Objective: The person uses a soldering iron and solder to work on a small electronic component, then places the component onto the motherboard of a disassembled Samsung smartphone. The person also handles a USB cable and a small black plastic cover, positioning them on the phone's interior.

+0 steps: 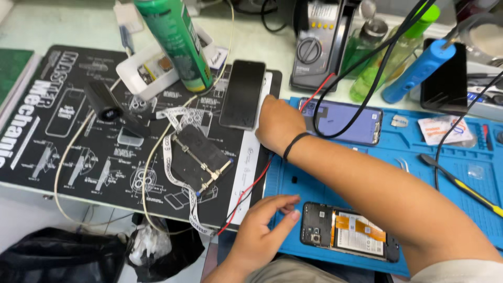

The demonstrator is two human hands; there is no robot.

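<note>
This was a phone repair bench in a small workshop. A blue work mat [398,152] with moulded compartments covered the right half of the frame, and an opened phone [348,231] lay on it at the lower centre, its battery and inner parts showing. A black printed mat [78,152] filled the left side, carrying a metal clamp holder [201,159] and a dark phone screen [242,94]. Along the top sat a multimeter [314,44] with red and black leads, green bottles [387,47] and a blue handheld tool [419,68]. A screwdriver [463,186] lay at the right edge.
</note>
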